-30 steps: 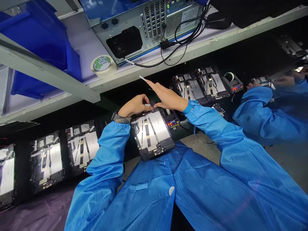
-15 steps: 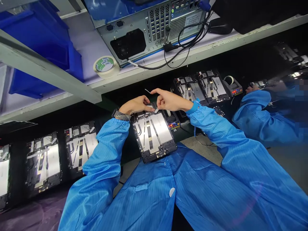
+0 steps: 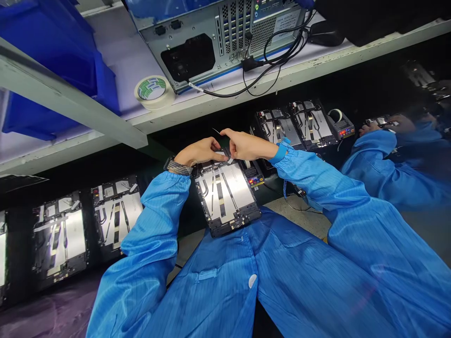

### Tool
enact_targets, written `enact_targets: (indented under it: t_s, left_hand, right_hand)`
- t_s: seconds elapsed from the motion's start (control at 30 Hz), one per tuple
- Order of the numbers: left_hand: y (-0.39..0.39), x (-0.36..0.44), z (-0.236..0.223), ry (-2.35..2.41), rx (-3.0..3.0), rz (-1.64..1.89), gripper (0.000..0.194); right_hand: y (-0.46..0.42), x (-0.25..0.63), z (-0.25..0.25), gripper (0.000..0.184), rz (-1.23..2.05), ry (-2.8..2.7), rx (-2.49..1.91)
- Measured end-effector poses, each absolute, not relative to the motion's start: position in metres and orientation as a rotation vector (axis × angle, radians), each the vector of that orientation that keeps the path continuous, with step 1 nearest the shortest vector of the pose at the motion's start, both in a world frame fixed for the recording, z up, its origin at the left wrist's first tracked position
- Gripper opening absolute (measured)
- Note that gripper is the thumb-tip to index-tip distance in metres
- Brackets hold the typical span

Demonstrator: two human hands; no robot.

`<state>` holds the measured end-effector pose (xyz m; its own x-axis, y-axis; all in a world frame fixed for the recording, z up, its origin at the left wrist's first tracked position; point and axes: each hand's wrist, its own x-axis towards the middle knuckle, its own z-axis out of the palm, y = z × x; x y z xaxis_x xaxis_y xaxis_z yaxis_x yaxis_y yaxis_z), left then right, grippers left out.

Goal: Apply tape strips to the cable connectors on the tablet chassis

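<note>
Right fingers [image 3: 235, 151] pinch a white tab [image 3: 229, 160] at a tablet's [image 3: 239, 192] top edge, left fingers [image 3: 219, 157] beside them, their hold unclear; strips [image 3: 220, 199] lie flat below.

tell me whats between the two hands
In the head view, a small pale strip lies between the left hand and the right hand, at the top edge of the opened tablet.

Shelf edge [image 3: 317, 61] above both hands [image 3: 199, 152] [image 3: 248, 145]
</note>
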<state>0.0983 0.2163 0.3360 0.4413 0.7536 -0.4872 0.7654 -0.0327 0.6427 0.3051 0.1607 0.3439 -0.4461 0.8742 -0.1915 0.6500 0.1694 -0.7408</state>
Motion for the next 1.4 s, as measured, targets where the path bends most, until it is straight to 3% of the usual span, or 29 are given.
enact_targets:
  t_s: [0.47,0.67,0.87,0.93,1.07,1.27,1.4]
  left_hand:
    - [0.218,0.097,0.329,1.283,1.760,-0.003,0.061]
    - [0.217,0.098,0.334,1.279,1.792,-0.045,0.061]
    - [0.217,0.100,0.334,1.220,1.798,-0.025,0.057]
    - [0.217,0.100,0.334,1.236,1.803,-0.034,0.058]
    - [0.215,0.098,0.339,1.315,1.776,-0.075,0.065]
    - [0.217,0.095,0.332,1.264,1.740,-0.052,0.061]
    - [0.222,0.095,0.328,1.232,1.739,-0.013,0.057]
  right_hand:
    - [0.165,0.303,0.339,0.073,1.104,-2.227,-1.399]
    - [0.159,0.297,0.352,0.082,1.039,-2.306,-1.527]
    - [0.154,0.288,0.371,0.072,0.926,-2.450,-1.597]
    - [0.158,0.292,0.371,0.079,0.855,-2.462,-1.640]
    - [0.169,0.315,0.349,0.111,0.879,-2.255,-1.684]
    - [0.155,0.329,0.294,0.114,1.171,-1.787,-1.419]
    - [0.136,0.316,0.285,0.118,1.213,-1.747,-1.311]
